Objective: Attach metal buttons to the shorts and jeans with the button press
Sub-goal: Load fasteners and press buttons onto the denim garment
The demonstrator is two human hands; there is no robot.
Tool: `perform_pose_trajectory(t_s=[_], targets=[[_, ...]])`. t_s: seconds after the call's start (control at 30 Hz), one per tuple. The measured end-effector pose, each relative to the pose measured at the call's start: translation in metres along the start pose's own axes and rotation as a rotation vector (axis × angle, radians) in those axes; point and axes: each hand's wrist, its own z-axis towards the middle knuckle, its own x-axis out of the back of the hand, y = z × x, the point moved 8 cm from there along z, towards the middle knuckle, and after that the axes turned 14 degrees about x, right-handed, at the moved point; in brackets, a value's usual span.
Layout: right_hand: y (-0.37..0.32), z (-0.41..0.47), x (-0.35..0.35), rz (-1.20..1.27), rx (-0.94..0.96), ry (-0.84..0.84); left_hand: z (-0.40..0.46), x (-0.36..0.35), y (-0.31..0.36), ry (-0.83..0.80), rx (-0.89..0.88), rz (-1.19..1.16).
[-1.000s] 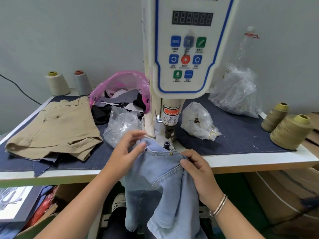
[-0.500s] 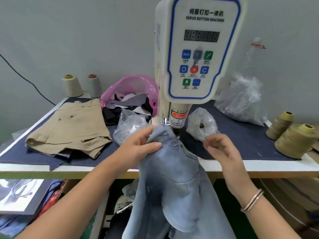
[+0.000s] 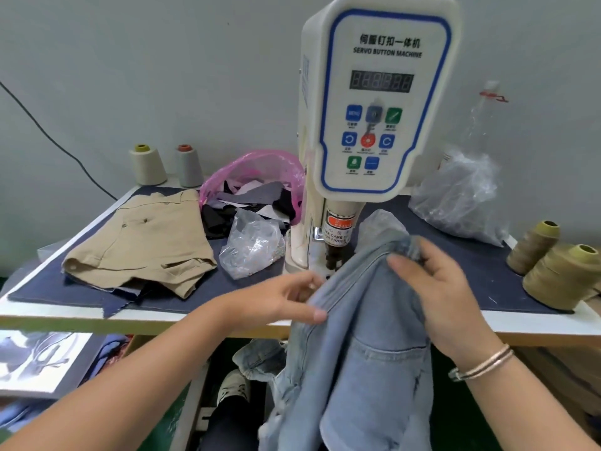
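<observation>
Pale blue jeans [image 3: 364,353] held up in front of the button press [image 3: 374,102], waistband gripped by the right hand [image 3: 445,297] and an edge pinched by the left hand [image 3: 279,301], legs hanging below the table [image 3: 201,322]; tan shorts [image 3: 140,242] lying flat on the table's left side. Pink bag [image 3: 260,167] stuffed with cloth scraps; clear bag [image 3: 252,244] beside it with small pale pieces, too small to tell; crumpled clear bag [image 3: 461,196] on the right, contents unclear. "SERVO BUTTON MACHINE" printed on the press, "MENU" on a blue key, a caution label lower down reading in part "CARE" and "FINGER"
</observation>
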Motion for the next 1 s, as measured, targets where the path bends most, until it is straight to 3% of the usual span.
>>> perform_pose_trajectory(t_s=[0.13, 0.3, 0.37, 0.43, 0.53, 0.7, 0.87, 1.0], targets=[[-0.007, 0.011, 0.039, 0.299, -0.025, 0.201, -0.006, 0.011, -0.061, 0.039, 0.174, 0.31], [0.009, -0.004, 0.084, 0.193, -0.125, 0.362, -0.017, 0.036, -0.053, 0.143, 0.048, -0.106], [0.016, -0.01, 0.079, 0.239, -0.152, 0.323, -0.009, 0.022, -0.054, 0.096, 0.123, 0.056], [0.015, -0.008, 0.064, 0.284, -0.145, 0.268, 0.006, -0.002, -0.066, 0.038, 0.234, 0.376], [0.009, -0.001, 0.05, 0.299, -0.121, 0.215, 0.028, -0.024, -0.08, 0.113, 0.213, 0.752], [0.003, 0.004, 0.062, 0.319, -0.119, 0.225, 0.038, -0.02, -0.094, 0.355, 0.238, 0.725], [0.007, -0.002, 0.081, 0.328, -0.139, 0.298, 0.043, -0.034, -0.113, 0.266, 0.245, 0.512], [0.004, -0.001, 0.095, 0.249, -0.132, 0.325, 0.041, -0.036, -0.111, 0.226, 0.255, 0.469]])
